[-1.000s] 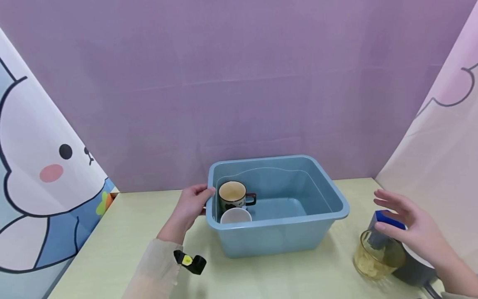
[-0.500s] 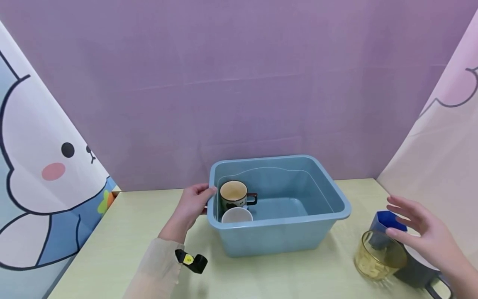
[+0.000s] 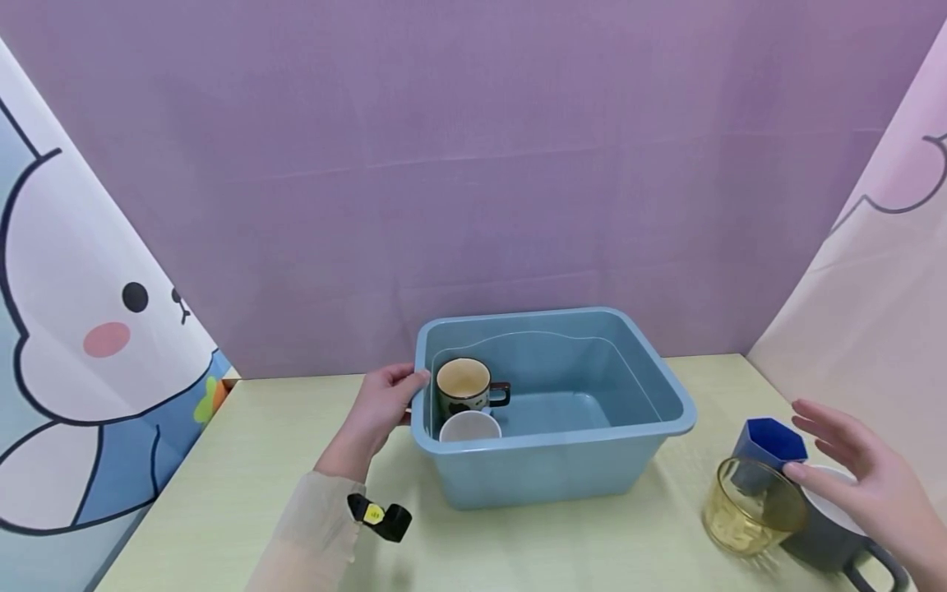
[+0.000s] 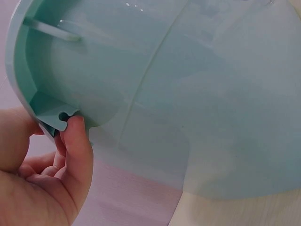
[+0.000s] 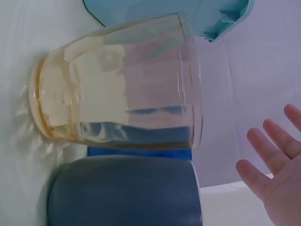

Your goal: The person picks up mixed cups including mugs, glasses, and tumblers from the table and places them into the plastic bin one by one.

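my l hand (image 3: 377,409) grips tub (image 3: 547,470) rim. my r hand (image 3: 864,473) is loose nr glass (image 3: 740,514), blue cup (image 3: 769,440) & gray mug (image 3: 823,533).

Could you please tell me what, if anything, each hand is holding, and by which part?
The left hand grips the light-blue rectangular plastic tub by the rim at its left end. The right hand holds nothing.

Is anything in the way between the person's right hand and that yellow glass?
Nothing visible stands between the right hand and the yellow glass. The dark mug sits roughly below the hand, beside the glass; the blue cup stands behind the glass.
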The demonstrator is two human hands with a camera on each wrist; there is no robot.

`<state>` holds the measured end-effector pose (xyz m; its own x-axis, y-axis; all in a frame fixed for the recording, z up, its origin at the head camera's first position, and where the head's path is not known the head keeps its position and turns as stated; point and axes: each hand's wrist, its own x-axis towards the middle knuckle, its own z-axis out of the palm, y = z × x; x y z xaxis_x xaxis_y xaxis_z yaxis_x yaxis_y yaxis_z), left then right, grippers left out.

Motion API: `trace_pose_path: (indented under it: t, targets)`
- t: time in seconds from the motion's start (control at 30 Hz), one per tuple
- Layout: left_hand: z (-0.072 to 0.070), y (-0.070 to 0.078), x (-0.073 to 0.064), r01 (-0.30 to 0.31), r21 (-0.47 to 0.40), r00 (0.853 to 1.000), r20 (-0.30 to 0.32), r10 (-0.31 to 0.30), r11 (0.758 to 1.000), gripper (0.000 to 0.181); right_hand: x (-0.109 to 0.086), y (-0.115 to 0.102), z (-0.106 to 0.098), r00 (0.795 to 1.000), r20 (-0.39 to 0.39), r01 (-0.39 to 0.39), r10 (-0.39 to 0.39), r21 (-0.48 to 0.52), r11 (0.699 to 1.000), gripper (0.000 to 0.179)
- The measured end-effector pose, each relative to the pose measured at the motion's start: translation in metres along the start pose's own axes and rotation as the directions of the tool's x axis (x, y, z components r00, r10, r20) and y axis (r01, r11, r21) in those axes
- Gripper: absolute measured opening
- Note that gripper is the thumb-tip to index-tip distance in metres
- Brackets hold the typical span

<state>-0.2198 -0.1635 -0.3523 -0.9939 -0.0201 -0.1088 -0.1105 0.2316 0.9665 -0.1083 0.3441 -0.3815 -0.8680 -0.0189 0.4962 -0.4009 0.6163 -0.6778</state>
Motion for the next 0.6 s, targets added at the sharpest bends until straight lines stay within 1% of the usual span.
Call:
trace_pose_path:
  t: [0.23,0.6]
  targets:
    - [0.0,0.0,0.0,0.001,-0.006,1.0,0.005,-0.001,1.0,0.039,-0.007,0.009,-0.004,0.999,-0.021,-0.04,0.04,-0.021,0.999,0.076]
    - [0.0,0.001,0.0,-0.009,-0.007,1.0,-0.001,0.009,1.0,0.039,-0.017,0.023,-0.005,0.995,-0.073,-0.072,0.07,-0.029,0.997,0.078]
